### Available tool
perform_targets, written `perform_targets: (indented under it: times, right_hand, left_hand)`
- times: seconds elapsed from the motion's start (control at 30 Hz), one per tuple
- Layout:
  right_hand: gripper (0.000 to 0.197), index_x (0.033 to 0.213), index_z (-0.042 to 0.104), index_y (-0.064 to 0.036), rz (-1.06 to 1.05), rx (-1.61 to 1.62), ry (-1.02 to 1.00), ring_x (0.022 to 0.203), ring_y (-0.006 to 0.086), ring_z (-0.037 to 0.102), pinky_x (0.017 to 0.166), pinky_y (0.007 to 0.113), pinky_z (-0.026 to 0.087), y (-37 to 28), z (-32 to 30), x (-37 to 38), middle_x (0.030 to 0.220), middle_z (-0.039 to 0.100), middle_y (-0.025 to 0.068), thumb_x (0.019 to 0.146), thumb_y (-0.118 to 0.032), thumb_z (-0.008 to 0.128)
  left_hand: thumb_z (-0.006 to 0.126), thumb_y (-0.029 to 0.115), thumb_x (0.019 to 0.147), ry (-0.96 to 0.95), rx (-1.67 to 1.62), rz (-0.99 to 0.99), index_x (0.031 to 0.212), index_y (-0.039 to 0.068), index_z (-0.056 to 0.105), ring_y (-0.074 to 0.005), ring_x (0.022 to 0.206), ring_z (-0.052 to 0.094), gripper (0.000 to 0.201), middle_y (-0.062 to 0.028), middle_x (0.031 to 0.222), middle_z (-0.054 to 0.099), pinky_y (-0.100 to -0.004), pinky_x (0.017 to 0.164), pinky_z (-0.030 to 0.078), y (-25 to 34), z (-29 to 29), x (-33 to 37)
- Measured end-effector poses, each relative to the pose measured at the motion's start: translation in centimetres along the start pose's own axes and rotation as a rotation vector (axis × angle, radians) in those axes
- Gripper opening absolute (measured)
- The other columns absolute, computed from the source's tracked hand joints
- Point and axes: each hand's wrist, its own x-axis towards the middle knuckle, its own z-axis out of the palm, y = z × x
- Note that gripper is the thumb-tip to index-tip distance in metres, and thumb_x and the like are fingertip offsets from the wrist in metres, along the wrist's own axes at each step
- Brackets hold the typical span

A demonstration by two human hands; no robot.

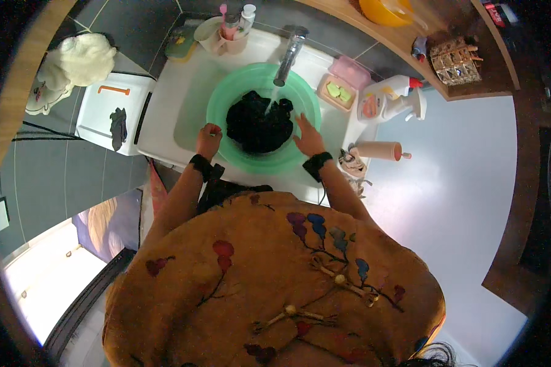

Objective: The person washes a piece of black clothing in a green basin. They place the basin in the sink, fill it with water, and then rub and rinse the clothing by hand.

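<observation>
A round green basin (pixel 215 104) sits in the white sink (pixel 187 113). Dark, wet-looking cloth (pixel 257 125) lies bunched in it under the chrome faucet (pixel 291 56), from which water runs onto the cloth. My left hand (pixel 209 140) is closed, with curled fingers at the basin's left rim; whatever may be inside them is hidden. At the right rim, my right hand (pixel 310 137) has its fingers stretched out and apart, holding nothing, beside the cloth. Both wrists wear black bands.
Right of the basin are a pink soap box (pixel 337 92) with green soap pieces, a white spray bottle (pixel 389 98) and a pinkish cylinder (pixel 378 150). Cups (pixel 232 44) stand behind on the left. A white tub (pixel 98 113) with a dark cloth is further left; a wooden shelf overhangs the right.
</observation>
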Motion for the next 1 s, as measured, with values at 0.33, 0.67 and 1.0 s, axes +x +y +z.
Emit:
perform_targets:
  times: [0.33,0.67,1.0]
  right_hand:
    - [0.021,0.088,0.059,-0.0178,-0.019,-0.414,-0.101,0.084,0.0186,0.055,0.099,0.045,0.015,-0.9,3.4,-2.7,0.083,0.06,0.0035,0.074,-0.023,0.044]
    - [0.021,0.087,0.059,-0.0201,0.019,-0.466,-0.187,0.085,0.0196,0.055,0.099,0.046,0.013,-1.5,2.9,-2.5,0.082,0.06,0.004,0.074,-0.024,0.043]
    - [0.018,0.077,0.062,-0.0196,0.012,-0.35,-0.074,0.082,0.0189,0.056,0.099,0.045,0.014,-1.5,3.1,-2.6,0.075,0.06,0.0036,0.072,-0.022,0.045]
  left_hand:
    - [0.058,0.008,0.065,0.011,-0.058,-0.023,0.074,0.001,0.054,-0.0228,0.07,0.055,0.012,-0.0111,0.072,0.057,-0.0317,0.066,0.043,-1.1,0.5,0.5]
    - [0.056,0.011,0.066,0.026,0.184,-0.122,0.072,0.005,0.056,-0.0253,0.068,0.056,0.008,-0.0131,0.072,0.057,-0.0337,0.062,0.045,2.1,0.0,0.2]
    - [0.055,0.01,0.066,0.026,0.29,-0.023,0.069,0.006,0.056,-0.0272,0.066,0.054,0.005,-0.0141,0.073,0.053,-0.0364,0.059,0.044,1.1,0.0,0.1]
